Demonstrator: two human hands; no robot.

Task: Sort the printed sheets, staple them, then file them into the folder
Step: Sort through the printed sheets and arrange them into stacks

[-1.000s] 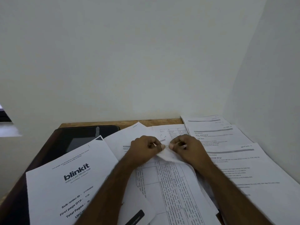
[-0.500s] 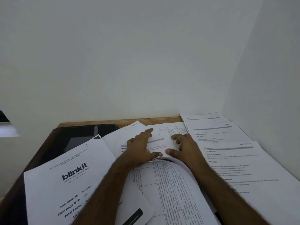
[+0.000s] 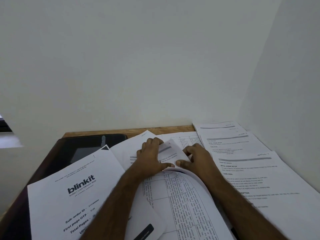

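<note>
While both forearms reach forward from the bottom of the view, a person's two bare hands meet over a spread of printed sheets on a wooden desk point(image 3: 121, 131) set into the corner of two pale walls. The left hand point(image 3: 150, 157) lies on a folded-over sheet point(image 3: 170, 153) in the middle of the desk, its fingers curled round the sheet's far left edge and its thumb stretched flat along the near fold. The right hand point(image 3: 196, 157) rests just beside it on the same sheet, fingers bent with the tips pressing down and the thumb pointing left, so the two thumb tips nearly touch. Under both hands, a sheet printed with a table of small text point(image 3: 183, 201) bows upward in a curve and runs toward the viewer. To the left lies a cover page with the word "blinkit" point(image 3: 74, 193) in bold, with order details printed below. Behind that page, a dark flat folder point(image 3: 81, 146) sits at the back left of the desk, partly covered by paper. To the right, two overlapping groups of text pages lie against the side wall: a far stack point(image 3: 225, 137) and a nearer stack point(image 3: 256, 175) with headings. A small dark object point(image 3: 144, 231) shows at the lower edge between the forearms; what it is cannot be told.
</note>
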